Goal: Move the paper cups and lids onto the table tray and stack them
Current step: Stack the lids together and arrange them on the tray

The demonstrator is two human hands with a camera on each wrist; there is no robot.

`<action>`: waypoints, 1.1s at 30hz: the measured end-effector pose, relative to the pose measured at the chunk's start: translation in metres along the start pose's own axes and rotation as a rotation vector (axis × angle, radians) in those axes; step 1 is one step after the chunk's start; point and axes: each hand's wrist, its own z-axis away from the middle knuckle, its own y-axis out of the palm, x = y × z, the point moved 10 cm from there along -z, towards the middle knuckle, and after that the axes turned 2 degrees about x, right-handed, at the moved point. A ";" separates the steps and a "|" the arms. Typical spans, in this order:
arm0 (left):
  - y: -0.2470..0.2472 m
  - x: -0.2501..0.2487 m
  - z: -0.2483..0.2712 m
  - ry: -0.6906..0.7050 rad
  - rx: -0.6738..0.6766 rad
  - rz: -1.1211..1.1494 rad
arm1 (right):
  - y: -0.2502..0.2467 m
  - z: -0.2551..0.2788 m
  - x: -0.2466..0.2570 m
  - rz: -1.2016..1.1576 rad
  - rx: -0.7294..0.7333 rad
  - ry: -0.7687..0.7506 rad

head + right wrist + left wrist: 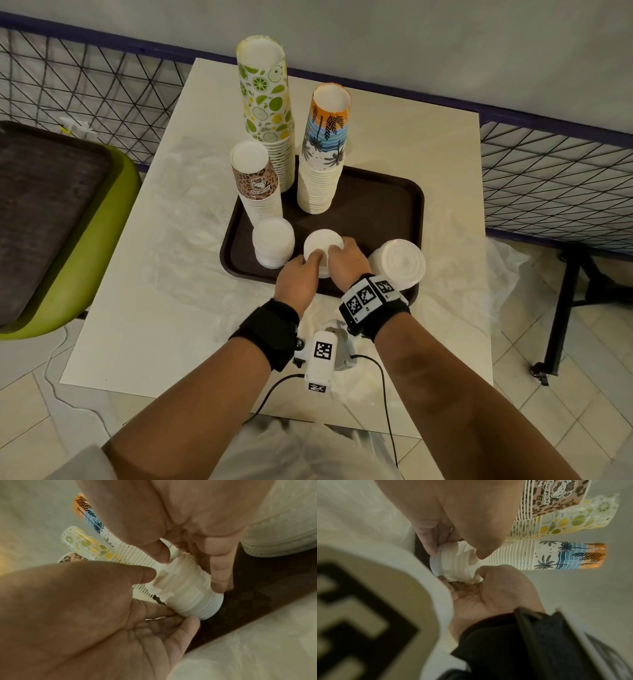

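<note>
- Step in hand: settling the middle lid stack on the brown tray. Both hands enclose this stack at the tray's near edge.
- Position of task items: three upside-down cup stacks stand on the tray. These are the lime-print cups at the far left, the palm-print cups to their right, and the leopard-print cups in front of the lime-print stack.
- A second lid stack stands on the tray just left of the held one. A wider lid stack sits at the tray's near right corner; whether it rests fully inside the rim cannot be told.
- Left hand: it grips the held stack from the left, thumb on the upper lids and fingers curled under the lower part.
- Right hand: it grips the same stack from the right. The right wrist view shows its thumb and fingers pinching the ribbed side.
- Stack condition: the upper lid rims look uneven in both wrist views, so the lids appear not fully nested.
- Next move, as a judgement: press the lids square, confirm the base sits flat on the tray, then release both hands without tipping the neighbouring stacks.
- Arm pose: both forearms reach forward over the table and converge, wrists close together, each carrying a camera mount.
</note>
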 end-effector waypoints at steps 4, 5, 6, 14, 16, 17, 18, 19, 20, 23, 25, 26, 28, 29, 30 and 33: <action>-0.004 0.010 -0.005 -0.004 -0.034 0.037 | -0.002 0.002 -0.003 0.009 -0.007 0.004; -0.005 0.013 -0.007 -0.014 -0.047 0.050 | -0.003 0.003 -0.003 0.024 -0.011 0.001; -0.003 0.015 -0.008 -0.015 -0.034 0.046 | -0.004 0.004 -0.003 0.041 -0.014 -0.005; -0.003 0.008 0.006 -0.024 -0.023 0.097 | -0.019 0.029 0.000 0.128 -0.038 -0.087; -0.001 0.006 0.014 0.008 0.020 0.033 | -0.022 0.040 0.002 0.174 -0.033 -0.133; -0.003 0.007 0.017 0.032 0.021 -0.004 | -0.024 0.045 0.003 0.214 -0.017 -0.162; -0.005 0.010 0.021 0.039 0.010 0.000 | -0.027 0.052 0.004 0.247 -0.008 -0.200; -0.008 0.012 0.027 0.037 0.002 -0.003 | -0.031 0.058 0.006 0.272 -0.014 -0.245; -0.009 0.015 0.034 0.033 -0.004 -0.002 | -0.040 0.064 0.006 0.258 -0.038 -0.295; 0.000 0.021 0.050 0.064 0.044 -0.086 | -0.088 0.079 0.000 0.084 -0.202 -0.425; 0.013 0.021 0.052 0.091 0.080 -0.100 | -0.131 0.083 -0.005 0.110 -0.406 -0.503; 0.023 0.019 0.053 0.107 0.101 -0.096 | -0.150 0.080 -0.011 0.111 -0.480 -0.506; 0.047 0.011 0.054 0.130 0.143 -0.121 | -0.174 0.062 -0.029 0.112 -0.526 -0.436; 0.058 0.005 0.054 0.132 0.159 -0.143 | -0.176 0.049 -0.039 0.120 -0.492 -0.383; 0.069 0.000 0.052 0.133 0.166 -0.157 | -0.173 0.038 -0.046 0.122 -0.433 -0.338; 0.091 -0.008 0.040 0.110 0.163 -0.156 | -0.154 0.015 -0.058 0.091 -0.269 -0.290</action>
